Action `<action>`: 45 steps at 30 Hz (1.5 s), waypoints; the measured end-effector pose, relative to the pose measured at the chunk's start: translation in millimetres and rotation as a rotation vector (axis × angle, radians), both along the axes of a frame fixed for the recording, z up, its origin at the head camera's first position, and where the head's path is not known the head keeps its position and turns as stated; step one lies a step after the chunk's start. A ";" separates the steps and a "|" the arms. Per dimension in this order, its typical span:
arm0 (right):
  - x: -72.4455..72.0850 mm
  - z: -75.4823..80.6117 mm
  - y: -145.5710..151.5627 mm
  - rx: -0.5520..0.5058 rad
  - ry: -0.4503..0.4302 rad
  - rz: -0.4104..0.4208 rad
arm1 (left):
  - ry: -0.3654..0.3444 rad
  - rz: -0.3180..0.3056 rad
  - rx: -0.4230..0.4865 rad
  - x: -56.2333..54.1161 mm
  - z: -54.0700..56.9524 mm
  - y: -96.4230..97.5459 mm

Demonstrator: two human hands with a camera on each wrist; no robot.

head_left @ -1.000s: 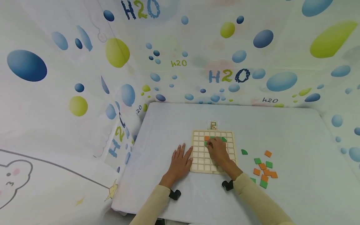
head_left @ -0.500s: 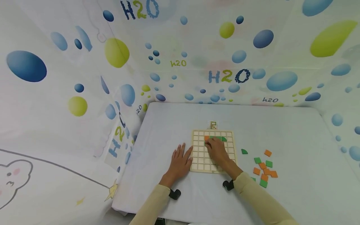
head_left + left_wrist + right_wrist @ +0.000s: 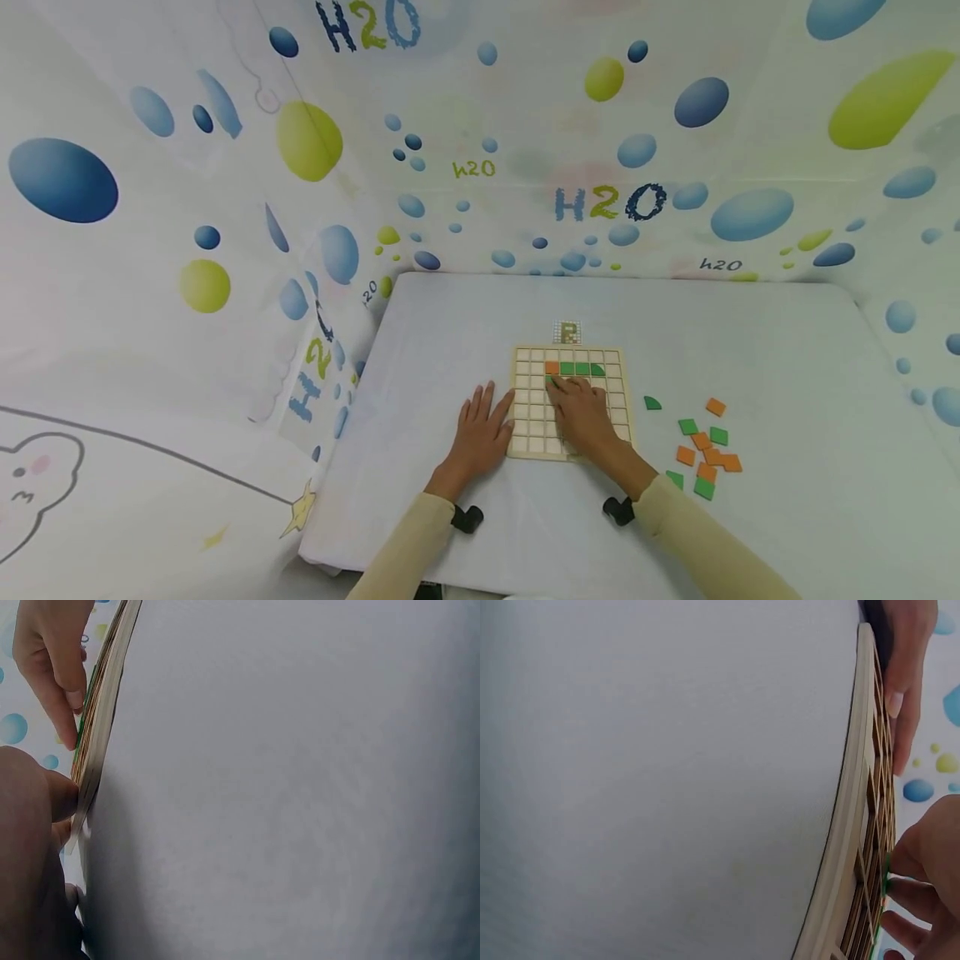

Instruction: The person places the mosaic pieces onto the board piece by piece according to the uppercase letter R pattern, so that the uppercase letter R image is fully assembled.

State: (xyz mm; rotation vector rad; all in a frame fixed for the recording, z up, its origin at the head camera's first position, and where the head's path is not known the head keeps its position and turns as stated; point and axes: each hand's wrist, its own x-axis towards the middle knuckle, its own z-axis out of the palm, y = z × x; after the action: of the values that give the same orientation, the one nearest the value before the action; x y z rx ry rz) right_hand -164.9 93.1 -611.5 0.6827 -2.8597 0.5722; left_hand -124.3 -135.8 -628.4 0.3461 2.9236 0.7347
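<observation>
A wooden grid board (image 3: 525,418) lies on the white-covered table. My left hand (image 3: 478,435) rests flat beside it with fingers spread, thumb side at the board's left edge. Over the grid, my right hand (image 3: 585,417) presses with extended fingertips on a green tile (image 3: 549,380), which is mostly covered by the index finger. Directly above that tile sits an orange square tile (image 3: 552,367). To its right in the same row are green square tiles (image 3: 574,368) and a green quarter-round tile (image 3: 597,369). In the right wrist view, fingertips (image 3: 901,889) touch green at the grid.
A small pattern card (image 3: 567,332) lies just beyond the board. Right of the board is a loose green quarter-round tile (image 3: 652,403). Farther right are scattered orange tiles (image 3: 686,456) and green tiles (image 3: 703,488), some overlapping. A patterned curtain (image 3: 525,217) stands behind the table.
My right hand has gone from pinching at the green tile to pressing it with straighter fingers, uncovering more of the row above. My left hand has stayed put.
</observation>
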 end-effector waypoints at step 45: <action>4.3 33.0 162.2 -0.314 -0.278 -0.504 | 0.001 -0.017 -0.011 0.0 7.4 0.8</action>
State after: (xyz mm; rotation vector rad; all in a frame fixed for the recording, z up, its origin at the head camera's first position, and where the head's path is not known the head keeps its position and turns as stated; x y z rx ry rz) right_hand -160.6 255.4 -578.5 -0.1794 -2.9077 1.0546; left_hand -124.3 -134.9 -621.0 0.3707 2.9210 0.7159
